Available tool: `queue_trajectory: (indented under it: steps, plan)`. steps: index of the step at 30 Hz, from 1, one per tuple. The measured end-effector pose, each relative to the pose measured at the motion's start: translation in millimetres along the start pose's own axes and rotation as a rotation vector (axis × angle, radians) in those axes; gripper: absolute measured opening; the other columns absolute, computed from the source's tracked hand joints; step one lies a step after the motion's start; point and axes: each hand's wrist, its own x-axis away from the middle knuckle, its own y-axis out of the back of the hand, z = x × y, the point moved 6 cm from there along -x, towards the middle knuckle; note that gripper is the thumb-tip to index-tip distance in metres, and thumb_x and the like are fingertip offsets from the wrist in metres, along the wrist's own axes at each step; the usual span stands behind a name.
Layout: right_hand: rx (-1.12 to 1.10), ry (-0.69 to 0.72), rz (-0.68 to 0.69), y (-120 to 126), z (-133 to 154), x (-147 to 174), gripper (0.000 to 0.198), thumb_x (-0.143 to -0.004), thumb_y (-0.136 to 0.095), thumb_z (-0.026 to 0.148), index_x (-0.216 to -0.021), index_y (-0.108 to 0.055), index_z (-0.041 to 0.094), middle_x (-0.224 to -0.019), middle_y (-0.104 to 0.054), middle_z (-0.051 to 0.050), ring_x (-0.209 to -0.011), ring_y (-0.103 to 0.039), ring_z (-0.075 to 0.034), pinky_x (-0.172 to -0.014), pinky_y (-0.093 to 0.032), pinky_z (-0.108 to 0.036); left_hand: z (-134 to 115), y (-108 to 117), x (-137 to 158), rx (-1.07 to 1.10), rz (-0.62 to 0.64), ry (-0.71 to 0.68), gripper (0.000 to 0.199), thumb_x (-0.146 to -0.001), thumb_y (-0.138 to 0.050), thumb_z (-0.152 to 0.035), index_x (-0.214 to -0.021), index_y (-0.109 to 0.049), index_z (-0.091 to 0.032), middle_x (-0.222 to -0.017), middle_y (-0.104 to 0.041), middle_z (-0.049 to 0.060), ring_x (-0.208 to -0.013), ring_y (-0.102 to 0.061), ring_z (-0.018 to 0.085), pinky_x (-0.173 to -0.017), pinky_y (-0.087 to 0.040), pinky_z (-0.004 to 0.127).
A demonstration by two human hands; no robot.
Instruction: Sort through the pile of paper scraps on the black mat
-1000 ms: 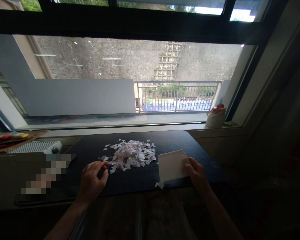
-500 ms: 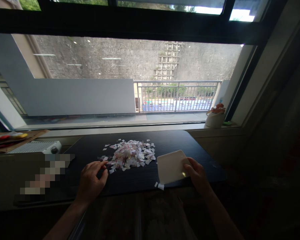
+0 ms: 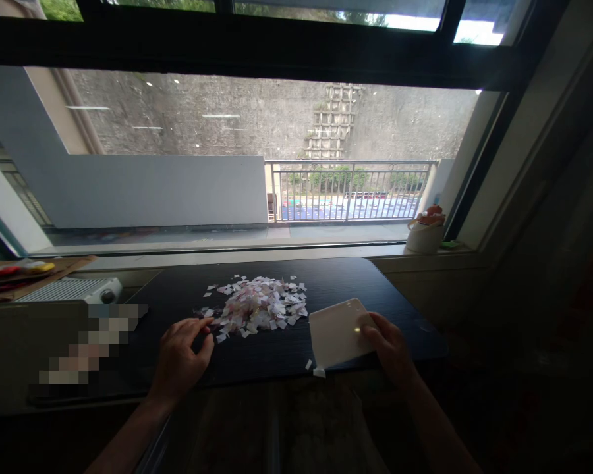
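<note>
In the head view, a heap of small white and pinkish paper scraps point(image 3: 259, 304) lies on a dark table point(image 3: 346, 276). My left hand point(image 3: 185, 349) rests at the heap's left front side, fingers loosely curved and thumb apart, with nothing seen in it. My right hand point(image 3: 388, 342) grips the right edge of a pale plastic scraper point(image 3: 337, 334), flat with rounded corners. It is tilted over the table to the right of the heap. Just below its lower left corner, a white paper scrap point(image 3: 319, 372) lies by the front table edge, with a smaller one beside it.
A window sill point(image 3: 326, 253) runs behind the table. On its right end stands a white pot point(image 3: 423, 236) with reddish things on top. To the left are a white ribbed appliance point(image 3: 72, 289), cardboard with colourful items point(image 3: 29, 268), and a blurred-out patch point(image 3: 96, 339).
The scraper has shifted slightly toward me and left in my right hand. The larger scrap near the front edge has slid slightly closer to that edge. My left hand has stayed put.
</note>
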Motion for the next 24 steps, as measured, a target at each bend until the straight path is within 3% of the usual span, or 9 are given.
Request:
queue_trajectory:
  steps: [3,9,18,24]
  plan:
    - [-0.038,-0.022,0.068,-3,-1,1,0.022,-0.070,-0.057,0.034,-0.076,-0.069,0.016,-0.063,-0.060,0.001,-0.061,-0.050,-0.015,-0.054,-0.039,-0.024,0,0,0,-0.002,0.002,0.005,0.030,-0.077,-0.048,-0.033,-0.095,-0.067,-0.018,-0.081,-0.068,0.007,-0.092,-0.060,0.028,-0.086,-0.045,0.045]
    - [-0.039,-0.018,-0.008,0,0,0,0.027,-0.072,-0.059,0.038,-0.083,-0.068,0.016,-0.070,-0.064,0.000,-0.065,-0.055,-0.017,-0.058,-0.043,-0.025,0,1,0,-0.003,0.009,0.005,0.030,-0.077,-0.048,-0.034,-0.096,-0.066,-0.019,-0.081,-0.069,0.006,-0.092,-0.060,0.026,-0.087,-0.045,0.042]
    - [-0.006,-0.038,0.108,-10,4,0,0.030,-0.071,-0.062,0.042,-0.084,-0.070,0.016,-0.071,-0.068,-0.002,-0.068,-0.059,-0.019,-0.059,-0.046,-0.028,-1,2,-1,-0.021,0.001,-0.009,0.029,-0.077,-0.048,-0.033,-0.094,-0.066,-0.019,-0.081,-0.069,0.006,-0.090,-0.061,0.026,-0.085,-0.046,0.041]
    - [-0.037,-0.061,0.109,-7,1,0,0.029,-0.071,-0.063,0.040,-0.086,-0.070,0.016,-0.074,-0.069,-0.003,-0.069,-0.060,-0.020,-0.061,-0.046,-0.028,0,0,0,-0.008,-0.003,-0.023,0.029,-0.078,-0.048,-0.033,-0.095,-0.066,-0.018,-0.081,-0.068,0.006,-0.091,-0.060,0.026,-0.086,-0.045,0.041]
